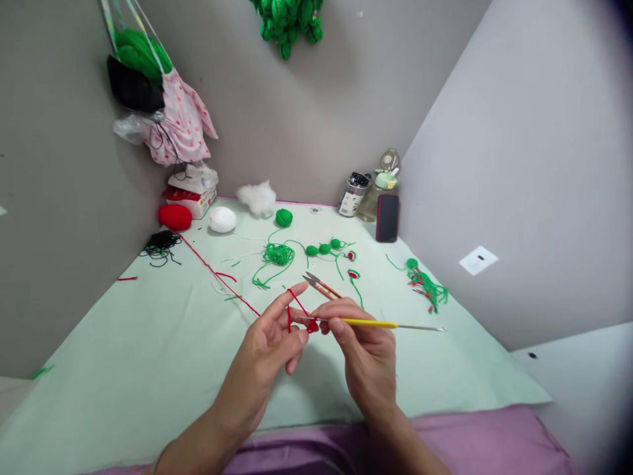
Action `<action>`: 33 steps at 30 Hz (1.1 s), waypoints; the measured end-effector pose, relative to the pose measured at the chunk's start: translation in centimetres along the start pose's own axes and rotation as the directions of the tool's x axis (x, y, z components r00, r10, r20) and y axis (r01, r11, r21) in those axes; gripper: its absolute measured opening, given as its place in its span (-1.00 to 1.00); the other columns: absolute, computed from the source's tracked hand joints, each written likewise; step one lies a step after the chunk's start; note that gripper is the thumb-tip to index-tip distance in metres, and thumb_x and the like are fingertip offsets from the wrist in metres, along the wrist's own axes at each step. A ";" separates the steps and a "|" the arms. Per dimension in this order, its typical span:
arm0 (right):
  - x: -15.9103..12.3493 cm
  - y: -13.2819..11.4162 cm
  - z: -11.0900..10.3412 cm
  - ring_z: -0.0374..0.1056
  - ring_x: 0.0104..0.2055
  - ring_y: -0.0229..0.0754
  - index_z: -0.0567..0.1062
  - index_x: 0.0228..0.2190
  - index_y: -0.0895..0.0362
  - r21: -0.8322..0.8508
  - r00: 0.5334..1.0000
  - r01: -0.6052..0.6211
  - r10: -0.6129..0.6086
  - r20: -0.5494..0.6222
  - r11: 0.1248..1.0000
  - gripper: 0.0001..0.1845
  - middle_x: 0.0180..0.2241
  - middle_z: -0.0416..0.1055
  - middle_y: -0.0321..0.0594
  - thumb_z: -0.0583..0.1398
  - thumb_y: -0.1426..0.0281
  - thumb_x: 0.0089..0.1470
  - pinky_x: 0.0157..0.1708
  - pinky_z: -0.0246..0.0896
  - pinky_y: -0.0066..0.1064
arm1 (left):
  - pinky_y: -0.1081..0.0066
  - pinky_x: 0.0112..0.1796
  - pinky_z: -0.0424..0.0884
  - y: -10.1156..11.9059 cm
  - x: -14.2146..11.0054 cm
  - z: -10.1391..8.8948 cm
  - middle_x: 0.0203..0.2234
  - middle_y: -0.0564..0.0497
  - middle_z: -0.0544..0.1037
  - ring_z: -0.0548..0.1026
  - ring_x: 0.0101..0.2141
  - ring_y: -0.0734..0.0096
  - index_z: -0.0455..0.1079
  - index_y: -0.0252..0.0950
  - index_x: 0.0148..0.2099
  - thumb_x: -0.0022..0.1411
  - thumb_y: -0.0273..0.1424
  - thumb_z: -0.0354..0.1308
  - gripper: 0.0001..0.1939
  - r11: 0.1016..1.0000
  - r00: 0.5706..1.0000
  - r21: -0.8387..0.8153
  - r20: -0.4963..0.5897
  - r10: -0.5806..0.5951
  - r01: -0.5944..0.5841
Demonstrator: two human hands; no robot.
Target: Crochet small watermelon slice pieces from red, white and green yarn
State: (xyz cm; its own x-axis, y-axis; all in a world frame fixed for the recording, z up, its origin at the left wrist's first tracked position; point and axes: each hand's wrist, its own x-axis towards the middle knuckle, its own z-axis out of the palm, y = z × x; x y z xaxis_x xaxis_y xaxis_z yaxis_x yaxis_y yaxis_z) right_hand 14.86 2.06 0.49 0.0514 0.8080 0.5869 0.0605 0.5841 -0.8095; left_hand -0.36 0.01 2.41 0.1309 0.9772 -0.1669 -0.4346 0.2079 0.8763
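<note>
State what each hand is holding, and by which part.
The right hand holds the crochet hook by its yellow handle. The left hand pinches the red crochet piece at its edge, with red yarn over its index finger.

I see a pale green worktop (148,369) widening toward the bottom of the frame. At left, a red yarn ball (175,217) sits just above a tangle of black thread (163,244); a white ball (222,220), white fluff (257,198) and a small green ball (283,218) lie left of upper centre. Loose green yarn (277,254) and orange-handled snips (324,287) lie near the centre. A pen cup (350,203), a bottle (368,207) and a phone (387,218) stand toward the upper right.
</note>
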 end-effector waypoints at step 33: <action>-0.6 0.6 0.2 0.58 -0.16 -0.11 0.71 -0.08 -0.07 -0.301 0.952 0.291 -0.305 0.001 0.908 -0.68 -0.17 0.69 -0.16 0.29 0.57 0.29 -0.17 0.48 -0.25 | 0.55 -0.42 0.21 -1.0 0.8 0.3 -0.45 0.13 0.48 0.22 -0.50 0.62 0.66 -0.19 0.14 0.13 -0.32 0.57 -0.49 0.988 0.998 -0.144 -0.003 -0.060 0.059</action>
State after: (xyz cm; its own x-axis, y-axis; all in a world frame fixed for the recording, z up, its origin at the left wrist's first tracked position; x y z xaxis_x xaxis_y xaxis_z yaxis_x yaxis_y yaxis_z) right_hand 14.67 1.97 -0.33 0.0291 0.5916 0.8057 0.3696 0.7425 -0.5586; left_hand 0.44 0.59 1.49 0.1542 0.9631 -0.2206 -0.5497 0.2691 0.7908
